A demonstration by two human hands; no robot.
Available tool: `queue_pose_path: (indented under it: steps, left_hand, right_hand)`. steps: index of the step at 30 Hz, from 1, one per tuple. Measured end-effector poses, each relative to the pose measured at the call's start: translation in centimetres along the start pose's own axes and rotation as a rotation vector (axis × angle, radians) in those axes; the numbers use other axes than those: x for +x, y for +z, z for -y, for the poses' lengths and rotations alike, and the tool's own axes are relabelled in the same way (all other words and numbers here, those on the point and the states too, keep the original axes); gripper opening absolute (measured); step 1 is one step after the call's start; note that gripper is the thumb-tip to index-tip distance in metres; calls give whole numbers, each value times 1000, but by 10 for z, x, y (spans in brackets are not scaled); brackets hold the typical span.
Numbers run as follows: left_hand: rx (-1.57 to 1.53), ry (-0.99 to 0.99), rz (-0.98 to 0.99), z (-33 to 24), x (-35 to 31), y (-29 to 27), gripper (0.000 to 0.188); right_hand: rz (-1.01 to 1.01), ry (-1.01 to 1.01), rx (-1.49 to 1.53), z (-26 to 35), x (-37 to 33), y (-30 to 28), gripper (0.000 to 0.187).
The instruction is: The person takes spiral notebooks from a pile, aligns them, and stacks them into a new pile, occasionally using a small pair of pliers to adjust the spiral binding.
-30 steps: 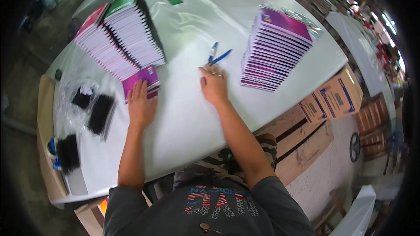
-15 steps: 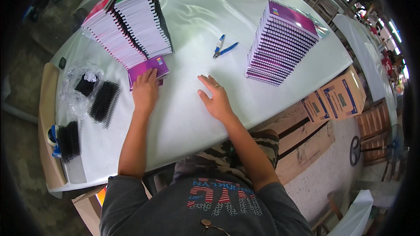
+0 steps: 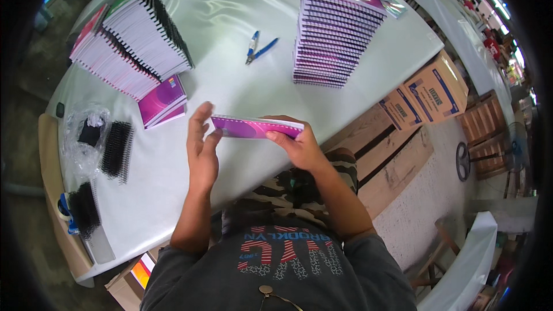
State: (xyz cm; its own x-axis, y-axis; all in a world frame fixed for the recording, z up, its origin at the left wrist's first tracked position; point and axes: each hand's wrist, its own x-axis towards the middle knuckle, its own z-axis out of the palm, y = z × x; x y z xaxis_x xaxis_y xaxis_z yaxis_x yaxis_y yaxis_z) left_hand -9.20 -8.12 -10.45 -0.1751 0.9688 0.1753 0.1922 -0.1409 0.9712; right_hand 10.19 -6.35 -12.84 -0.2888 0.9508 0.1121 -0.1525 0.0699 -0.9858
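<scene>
A purple-covered booklet (image 3: 245,128) with a row of punched holes along its edge is held above the table's near side, its edge tilted up toward me. My right hand (image 3: 303,145) grips its right end, thumb on the cover and fingers behind. At the booklet's left end, my left hand (image 3: 203,152) is open, fingers raised and apart, with the thumb close to the corner. More purple booklets (image 3: 161,102) lie in a small pile beyond my left hand, against tall stacks of spiral-bound books (image 3: 151,37) with green and red covers.
Blue-handled cutters (image 3: 259,49) lie mid-table. A tall stack of purple spiral-bound books (image 3: 334,37) stands at the back right. Black binding coils (image 3: 117,150) and a crumpled plastic bag (image 3: 80,138) lie on the left. Cardboard boxes (image 3: 435,93) sit beside a wooden bench (image 3: 397,164) at right.
My right hand has taken hold of a purple booklet, now raised in front of me. My left hand has come off the small pile and moved nearer to me. The view has shifted.
</scene>
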Motion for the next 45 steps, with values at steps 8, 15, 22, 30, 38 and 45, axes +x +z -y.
queue_pose_path:
  steps: [8,15,22,30,38,45]
  left_hand:
    - [-73,-211,210,43,0,18,34]
    - [-56,-89,179,77,3,-5,34]
    - [824,338,252,87,12,-43,46]
    - [1838,-75,-484,108,47,-199,48]
    - [1840,383,-634,94,39,-163,39]
    - [1534,59,-460,106,46,-190,39]
  right_hand:
    - [146,-26,-45,-27,12,-25,28]
    - [313,-68,38,-43,32,-9,31]
    - [299,-184,19,-32,25,-23,38]
    - [281,-153,-36,-26,25,-19,37]
    - [252,-162,-40,-24,23,-20,36]
    - [255,-109,-28,-23,22,-17,36]
